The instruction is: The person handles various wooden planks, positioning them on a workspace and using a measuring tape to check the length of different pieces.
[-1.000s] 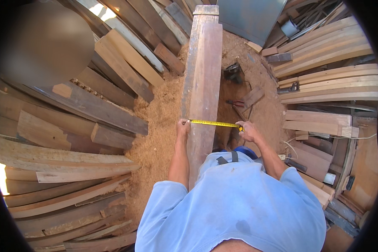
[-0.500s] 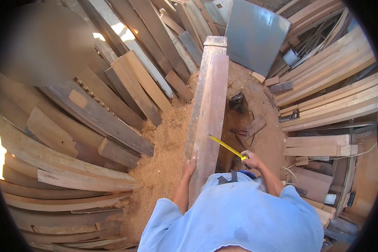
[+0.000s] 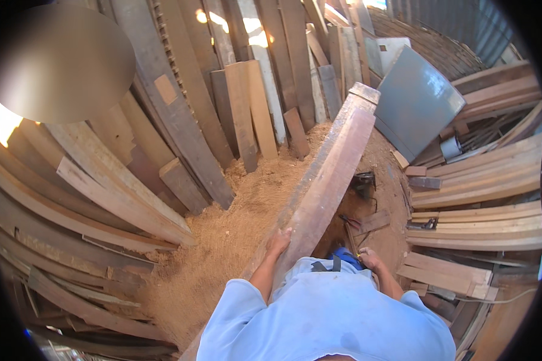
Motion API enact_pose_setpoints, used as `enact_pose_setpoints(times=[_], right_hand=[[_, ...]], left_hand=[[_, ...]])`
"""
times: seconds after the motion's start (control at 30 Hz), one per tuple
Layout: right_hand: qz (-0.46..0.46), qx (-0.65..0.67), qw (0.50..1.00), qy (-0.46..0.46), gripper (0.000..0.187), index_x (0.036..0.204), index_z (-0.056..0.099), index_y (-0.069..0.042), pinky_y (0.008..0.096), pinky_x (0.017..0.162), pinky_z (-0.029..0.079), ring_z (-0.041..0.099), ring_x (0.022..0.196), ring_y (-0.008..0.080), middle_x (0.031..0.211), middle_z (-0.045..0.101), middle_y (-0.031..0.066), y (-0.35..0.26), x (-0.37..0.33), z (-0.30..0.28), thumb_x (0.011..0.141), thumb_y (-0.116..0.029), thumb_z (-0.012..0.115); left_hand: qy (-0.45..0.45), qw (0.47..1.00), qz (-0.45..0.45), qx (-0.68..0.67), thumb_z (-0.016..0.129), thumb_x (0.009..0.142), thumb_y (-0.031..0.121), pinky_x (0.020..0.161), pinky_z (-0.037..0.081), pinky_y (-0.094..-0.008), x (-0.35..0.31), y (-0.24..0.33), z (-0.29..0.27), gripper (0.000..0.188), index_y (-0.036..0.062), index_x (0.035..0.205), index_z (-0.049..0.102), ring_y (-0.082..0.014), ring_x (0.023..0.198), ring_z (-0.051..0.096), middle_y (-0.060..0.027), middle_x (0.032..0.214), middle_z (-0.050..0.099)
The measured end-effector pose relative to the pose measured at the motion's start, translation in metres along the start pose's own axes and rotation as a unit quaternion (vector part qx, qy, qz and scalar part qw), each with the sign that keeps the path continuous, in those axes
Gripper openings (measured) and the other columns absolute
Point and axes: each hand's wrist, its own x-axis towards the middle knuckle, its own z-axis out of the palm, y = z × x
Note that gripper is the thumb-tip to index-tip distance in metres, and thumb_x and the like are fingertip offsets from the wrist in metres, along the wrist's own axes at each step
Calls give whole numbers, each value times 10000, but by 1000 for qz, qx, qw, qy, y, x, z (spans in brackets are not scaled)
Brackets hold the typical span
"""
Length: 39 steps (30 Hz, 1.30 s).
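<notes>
A long pinkish plank (image 3: pixel 326 183) lies along the top of a worn wooden beam (image 3: pixel 365 92), slanting from my body toward the far right. My left hand (image 3: pixel 277 242) is closed over the plank's left side, close to my body. On the other side of the plank, my right hand (image 3: pixel 371 259) is closed on a tape measure, of which only a little yellow (image 3: pixel 359 256) shows at the fingers. Beyond that hand, red-handled pliers (image 3: pixel 350 222) lie near a short wood piece (image 3: pixel 373 222). A dark tool (image 3: pixel 362 182) sits farther off beside the beam.
Many boards (image 3: pixel 190 99) lean along the left and far sides. Sawdust (image 3: pixel 235 240) covers the floor left of the beam. A grey-blue panel (image 3: pixel 417 102) stands past the beam's far end. Stacked timber (image 3: pixel 482 180) lies at the right, with a metal can (image 3: pixel 450 148) nearby.
The yellow tape blade that stretched over the plank has drawn back to my right hand. My view has turned left, so the plank now slants to the right. My left hand stays on the plank.
</notes>
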Motion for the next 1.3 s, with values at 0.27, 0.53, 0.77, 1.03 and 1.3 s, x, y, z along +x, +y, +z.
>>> enact_pose_setpoints(times=[0.27,0.53,0.77,1.03,1.3], right_hand=[[-12,87,995,-46,580,1345,501,47,347,878,496,619,991,239,1102,650,171,-44,55,-28,846,-243,557],[-139,-196,971,-8,788,1528,278,-16,429,1048,433,550,1246,383,1374,531,277,-195,105,-71,880,-323,605],[-171,-441,881,-24,763,1526,303,-130,522,1008,460,534,1203,498,1327,516,289,-264,135,-53,857,-326,614],[-164,-448,879,-9,657,1393,391,-75,520,996,472,528,1213,491,1282,525,310,-245,157,-14,823,-290,638],[-176,-394,902,17,629,1305,495,-67,525,925,499,567,1114,474,1243,538,290,-252,166,2,754,-296,694]], left_hand=[[87,994,-27,-54,620,892,512,998,443,-513,-20,20,0,683,-19,1302,490,-463,1195,557,-329,1265,574],[72,987,-135,-43,682,858,468,1094,363,-479,-24,50,-8,708,33,1372,462,-387,1326,462,-253,1394,506],[133,980,-146,-35,723,825,455,1141,284,-516,-41,56,16,799,31,1425,408,-408,1356,404,-245,1434,461],[125,989,-64,49,739,795,491,1140,300,-527,-43,35,24,865,28,1449,412,-417,1363,406,-262,1440,467],[-30,997,-66,-10,711,774,574,1071,413,-461,-11,14,-12,851,-31,1345,535,-409,1269,531,-302,1333,558]])
